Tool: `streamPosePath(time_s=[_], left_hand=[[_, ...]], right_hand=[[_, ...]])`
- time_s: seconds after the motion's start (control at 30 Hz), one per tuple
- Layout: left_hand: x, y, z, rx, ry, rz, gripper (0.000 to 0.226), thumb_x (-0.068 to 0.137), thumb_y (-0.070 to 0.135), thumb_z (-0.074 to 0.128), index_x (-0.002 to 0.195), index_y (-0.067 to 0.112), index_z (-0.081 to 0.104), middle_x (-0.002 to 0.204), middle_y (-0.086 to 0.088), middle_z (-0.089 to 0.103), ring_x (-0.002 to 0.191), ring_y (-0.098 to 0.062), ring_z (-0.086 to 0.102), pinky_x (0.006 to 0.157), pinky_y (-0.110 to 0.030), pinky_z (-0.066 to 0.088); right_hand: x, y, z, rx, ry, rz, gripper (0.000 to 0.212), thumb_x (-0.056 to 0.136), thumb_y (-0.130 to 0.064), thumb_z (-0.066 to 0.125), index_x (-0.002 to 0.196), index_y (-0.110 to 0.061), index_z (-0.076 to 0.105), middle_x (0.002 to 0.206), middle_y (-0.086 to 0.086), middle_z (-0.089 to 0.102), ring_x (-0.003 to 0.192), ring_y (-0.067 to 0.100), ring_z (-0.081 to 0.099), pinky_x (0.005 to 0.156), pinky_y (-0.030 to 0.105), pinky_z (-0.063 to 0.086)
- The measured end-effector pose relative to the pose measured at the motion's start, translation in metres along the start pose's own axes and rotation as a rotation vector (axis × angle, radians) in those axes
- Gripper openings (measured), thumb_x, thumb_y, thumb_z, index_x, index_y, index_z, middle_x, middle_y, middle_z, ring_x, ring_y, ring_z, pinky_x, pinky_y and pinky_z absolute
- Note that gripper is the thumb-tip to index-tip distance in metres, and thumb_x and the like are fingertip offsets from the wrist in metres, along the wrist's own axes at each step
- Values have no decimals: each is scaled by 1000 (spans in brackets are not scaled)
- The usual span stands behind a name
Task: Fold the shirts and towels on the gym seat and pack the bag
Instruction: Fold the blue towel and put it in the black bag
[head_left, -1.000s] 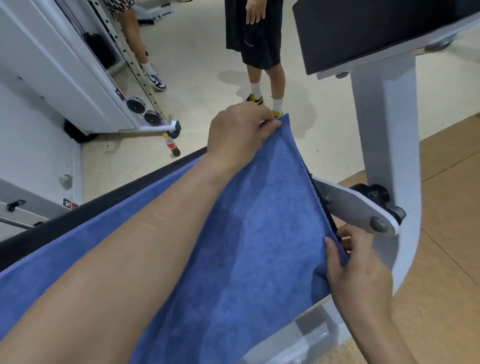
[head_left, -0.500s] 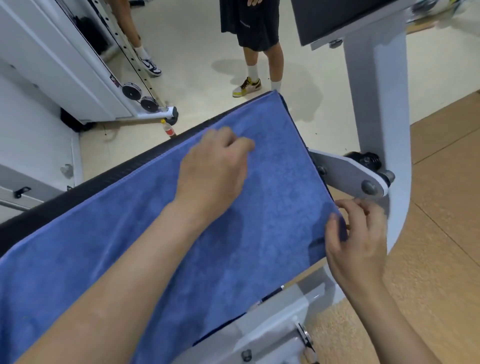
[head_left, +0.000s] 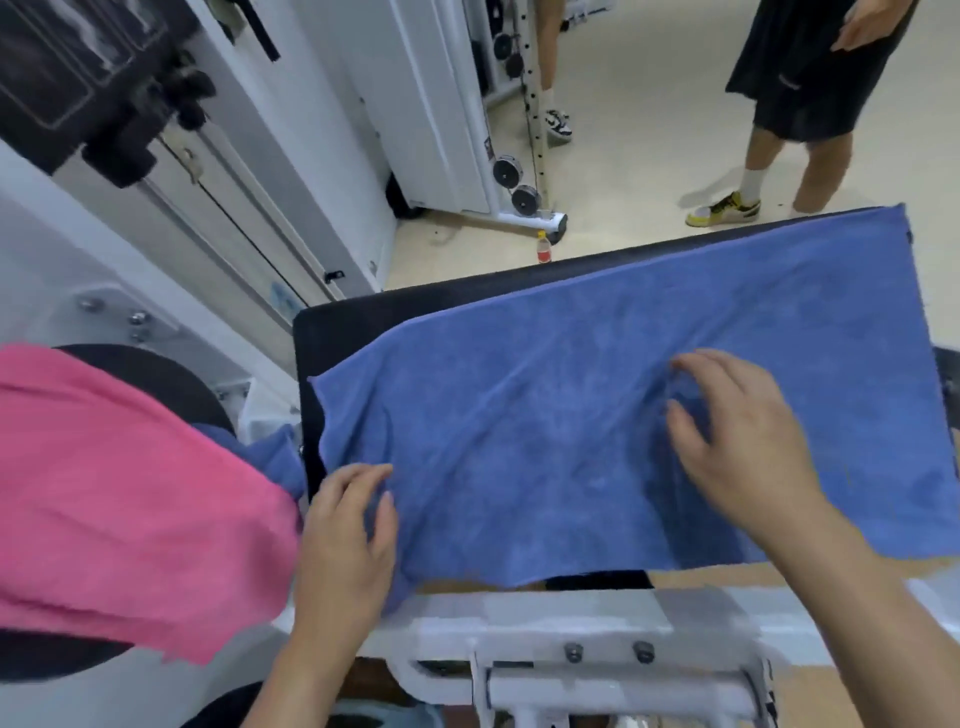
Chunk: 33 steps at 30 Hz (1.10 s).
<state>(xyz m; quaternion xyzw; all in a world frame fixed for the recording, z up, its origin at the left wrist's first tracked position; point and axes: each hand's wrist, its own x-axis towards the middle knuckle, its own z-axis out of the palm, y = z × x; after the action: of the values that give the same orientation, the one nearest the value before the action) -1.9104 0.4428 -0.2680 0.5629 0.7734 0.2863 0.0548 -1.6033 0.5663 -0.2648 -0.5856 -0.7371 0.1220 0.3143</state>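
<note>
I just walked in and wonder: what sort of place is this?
Most likely a gym: a white cable machine with pulleys stands behind, and a blue towel lies on a black padded seat.

pink towel (head_left: 130, 493) crowds left, white frame (head_left: 545, 618) below

No legible word, number or brand anywhere. At twelve o'clock, on the floor, a bottle (head_left: 543, 248) with a red label, too small and blurred to read. Just above, on the white machine (head_left: 441, 130), a small dark sticker, lettering not made out. At ten o'clock, on a white frame (head_left: 311, 234), a bluish sticker, smeared past reading. At one o'clock, on black shorts (head_left: 800, 78), a pale mark, shape only, no letters to tell.
</note>
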Motion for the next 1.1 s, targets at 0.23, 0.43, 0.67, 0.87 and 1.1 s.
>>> streamPosePath(time_s=[0.23,0.43,0.67,0.87,1.1], left_hand=[[21,-34,-18,-119,-27,-291,49,92,23,58,138,15,44,121,-2,56,96,-17,61,89,-38,49],[20,-49,-10,-139,-102,-316,35,88,18,63,121,14,56,107,1,56,88,-19,57,84,-35,48],[4,-68,-5,-41,-80,-362,36,89,21,62,123,16,50,118,1,51,111,-18,50,88,-27,41],[-15,-85,3,-111,-10,-424,27,83,30,71,72,22,47,73,8,49,71,-12,48,65,-29,37],[-32,-104,7,-493,11,-732,22,89,28,66,72,15,62,59,7,53,53,-6,48,57,-22,37]], right_hand=[[45,-128,63,96,-320,-348,39,91,-18,57,130,-14,56,136,-1,53,127,25,43,101,37,41],[83,-220,116,101,-472,-393,31,95,-16,43,120,-15,61,118,4,61,118,28,47,86,42,49],[108,-250,164,-355,-576,-587,21,89,-16,61,109,-12,57,112,8,55,104,27,48,71,33,38],[153,-257,155,160,-509,-312,6,89,-18,57,86,-13,56,81,3,56,81,28,53,65,32,37],[178,-267,173,17,-392,-389,19,86,-23,59,79,-5,61,81,10,62,79,30,56,57,31,34]])
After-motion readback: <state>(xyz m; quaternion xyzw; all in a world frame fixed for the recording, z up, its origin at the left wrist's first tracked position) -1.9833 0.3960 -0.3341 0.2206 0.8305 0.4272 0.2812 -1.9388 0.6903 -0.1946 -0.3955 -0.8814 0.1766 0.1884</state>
